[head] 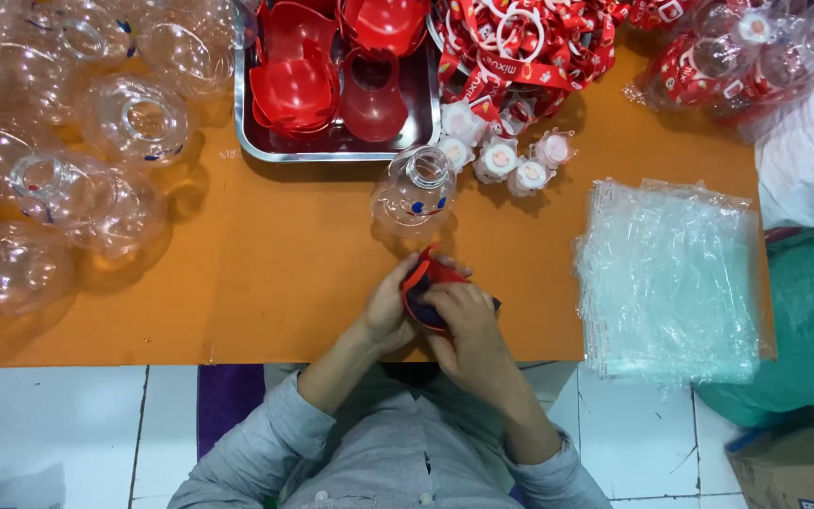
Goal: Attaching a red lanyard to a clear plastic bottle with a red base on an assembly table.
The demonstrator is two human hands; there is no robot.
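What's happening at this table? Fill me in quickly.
A person in a grey shirt holds a small red piece in both hands, left hand and right hand, over the orange table. A clear bottle stands just beyond. A metal tray holds more red pieces; clear bags are stacked nearby.

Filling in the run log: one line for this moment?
left hand: holds red piece | right hand: on same piece | clear bottle: upright ahead, untouched | table
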